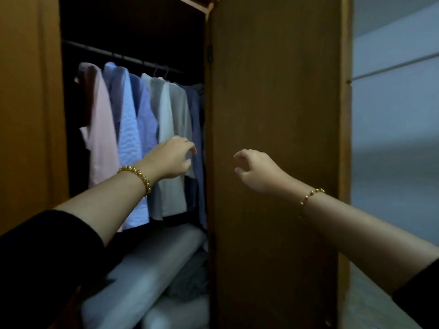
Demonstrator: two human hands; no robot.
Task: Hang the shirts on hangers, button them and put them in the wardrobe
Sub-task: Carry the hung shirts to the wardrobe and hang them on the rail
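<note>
The light is dim. A tall brown wooden wardrobe door [273,138] stands open in mid-view. Right of the door, a pale grey-blue wall [394,119] carries a thin rail [392,66] running across it. Left of the door, the wardrobe [133,24] is dark inside, and beyond that opening rises another brown wooden panel [28,115]. Low and left of the door, rolls of pale bedding [147,264] lie stacked inside the wardrobe.

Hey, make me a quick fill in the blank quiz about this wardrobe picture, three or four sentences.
Left of the light blue shirt hangs a ___ shirt. The left hand reaches among the hanging ___. The right hand, before the wardrobe door, holds ___. Each wrist wears a ___ bracelet.
Missing words: pink; shirts; nothing; gold.
</note>
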